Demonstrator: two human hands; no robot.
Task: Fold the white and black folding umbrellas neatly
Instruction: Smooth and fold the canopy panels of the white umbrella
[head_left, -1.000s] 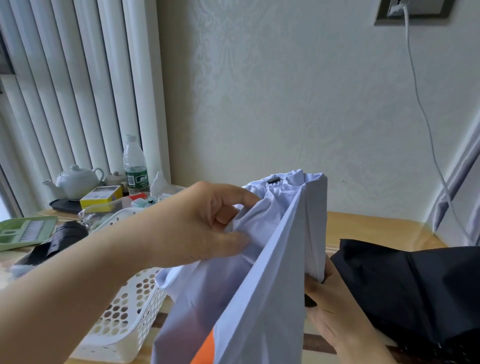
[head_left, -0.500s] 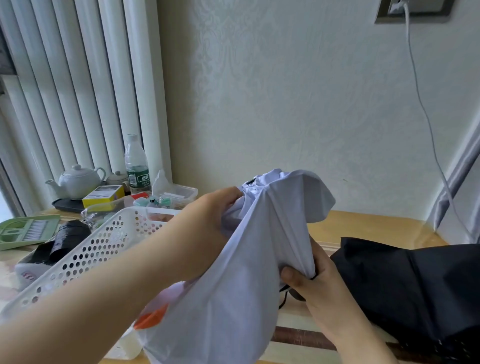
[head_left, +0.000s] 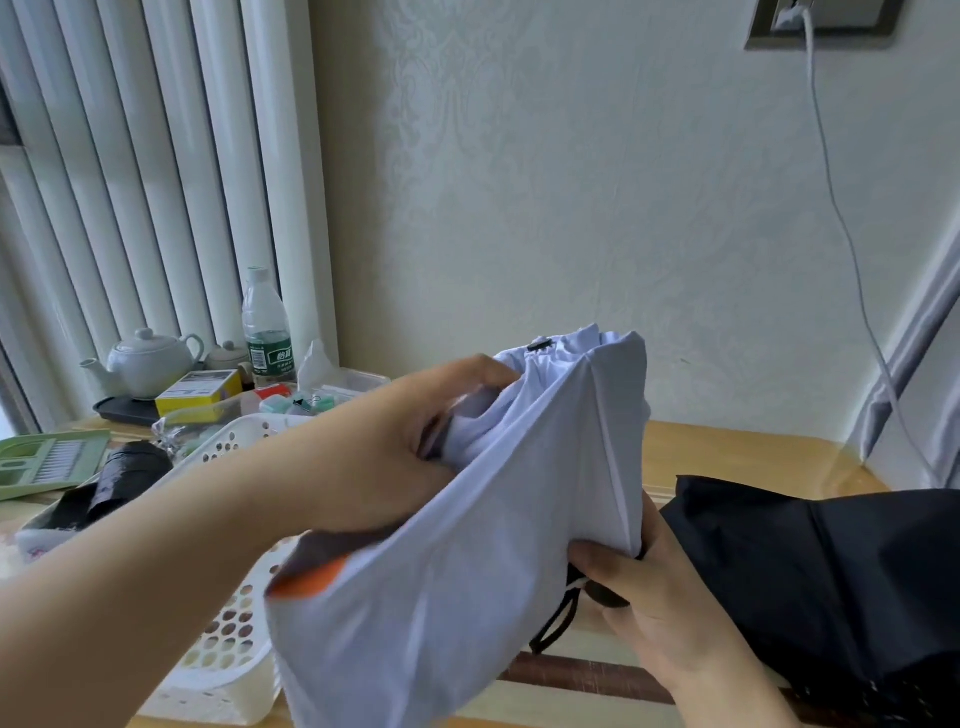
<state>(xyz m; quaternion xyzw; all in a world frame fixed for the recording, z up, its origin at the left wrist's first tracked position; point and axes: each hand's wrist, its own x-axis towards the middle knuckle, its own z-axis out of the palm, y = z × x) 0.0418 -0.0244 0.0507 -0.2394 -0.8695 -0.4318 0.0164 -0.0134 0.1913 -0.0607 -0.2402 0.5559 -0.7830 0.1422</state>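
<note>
- I am looking at what is reading as a home, most likely a living or bedroom corner, going by the pale embossed wallpaper (head_left: 571, 182) covering the wall.
- Long white vertical blinds (head_left: 156, 182) are hanging at the left beside a window.
- A wooden table (head_left: 727, 447) is sitting against the wall and carrying household clutter: a white teapot (head_left: 148, 361) on a dark tray, a water bottle (head_left: 266, 327), a yellow box (head_left: 200, 392) and a white perforated basket (head_left: 228, 649).
- A white cable (head_left: 852, 249) is trailing down from a wall socket (head_left: 821, 23) at the top right.
- Grey fabric at the right edge, possibly a curtain (head_left: 914, 358), is hanging there; I am not seeing enough of it to be sure.
</note>
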